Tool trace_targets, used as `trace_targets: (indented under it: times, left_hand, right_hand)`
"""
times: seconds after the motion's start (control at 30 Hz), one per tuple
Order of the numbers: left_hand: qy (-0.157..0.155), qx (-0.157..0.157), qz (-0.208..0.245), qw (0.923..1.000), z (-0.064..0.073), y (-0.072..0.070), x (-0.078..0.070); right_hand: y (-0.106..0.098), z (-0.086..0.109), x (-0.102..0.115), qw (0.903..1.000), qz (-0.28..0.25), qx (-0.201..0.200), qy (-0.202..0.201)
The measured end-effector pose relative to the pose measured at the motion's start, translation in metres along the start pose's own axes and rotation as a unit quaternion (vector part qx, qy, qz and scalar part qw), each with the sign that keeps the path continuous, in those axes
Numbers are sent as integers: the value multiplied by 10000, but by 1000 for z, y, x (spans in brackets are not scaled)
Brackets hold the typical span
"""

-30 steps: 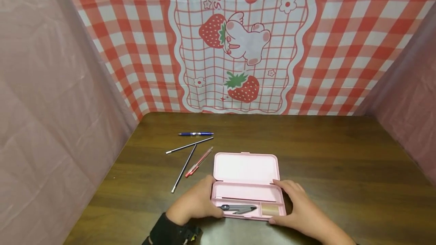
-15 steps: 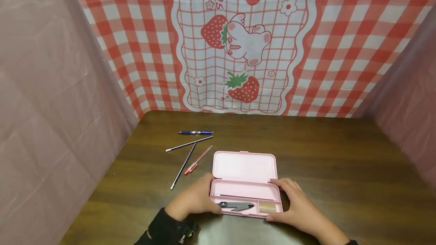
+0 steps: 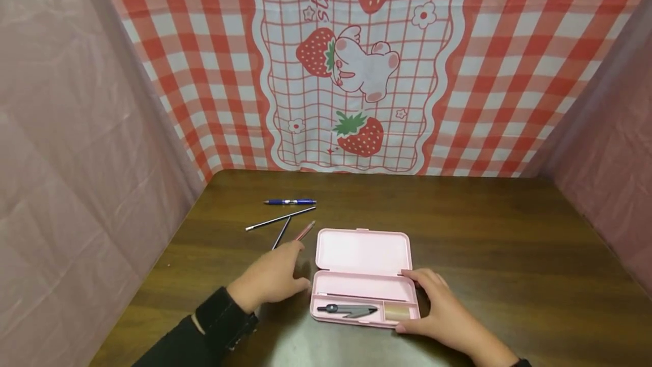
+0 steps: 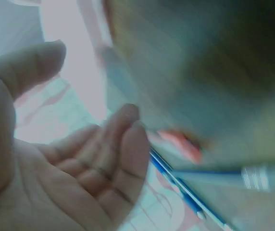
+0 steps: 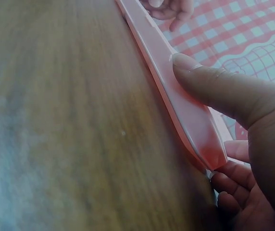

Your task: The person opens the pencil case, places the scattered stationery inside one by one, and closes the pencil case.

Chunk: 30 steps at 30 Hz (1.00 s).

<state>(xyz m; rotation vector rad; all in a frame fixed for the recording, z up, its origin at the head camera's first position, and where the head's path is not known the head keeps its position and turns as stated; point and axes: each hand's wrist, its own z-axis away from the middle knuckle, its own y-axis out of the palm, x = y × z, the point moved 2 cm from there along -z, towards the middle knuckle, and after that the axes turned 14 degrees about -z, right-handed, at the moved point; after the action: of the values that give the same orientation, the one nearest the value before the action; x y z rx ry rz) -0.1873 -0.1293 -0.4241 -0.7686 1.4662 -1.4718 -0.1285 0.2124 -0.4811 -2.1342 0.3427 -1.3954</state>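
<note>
A pink pencil case (image 3: 363, 251) lies on the table with its lid folded back. Its front compartments hold a grey drawing compass (image 3: 351, 311) and a tan block (image 3: 396, 312); a thin dark rod (image 3: 361, 297) lies behind them. My right hand (image 3: 440, 310) grips the case's right end, thumb at the front and fingers behind, as the right wrist view confirms on the case wall (image 5: 190, 110). Off the case's left side, my left hand (image 3: 270, 276) is held with fingers spread and nothing in it. It partly covers a red pen (image 3: 305, 231) and a dark pencil (image 3: 281, 233).
Beyond the left hand lie another pencil (image 3: 280, 219) and a blue pen (image 3: 290, 201). The brown wooden table (image 3: 484, 231) meets a red-and-white checked cloth (image 3: 229, 89) at the back. Pink curtains (image 3: 91, 157) hang at both sides.
My left hand has let go of the case's left end and moved left toward the red pen and pencil. The right hand keeps its grip on the case.
</note>
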Motion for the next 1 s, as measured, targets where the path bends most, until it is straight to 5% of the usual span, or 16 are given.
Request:
trace_targets:
  times: [0.23, 0.43, 0.7, 1.0]
  left_hand:
    - [1015, -503, -1629, 9801, -22, -9, 13]
    - [692, -397, -2151, 9733, -42, -13, 23]
    - [-6, 230, -1462, 9890, -57, -3, 32]
    - [-410, 39, -1369, 9897, -66, 6, 29]
  right_hand:
    - [-1, 0, 0, 9999, -53, 83, 73]
    - [-2, 0, 1, 9999, -69, 70, 68]
    - [-2, 3, -1, 9998, -46, 81, 155]
    - [-4, 1, -1, 9998, -39, 112, 159]
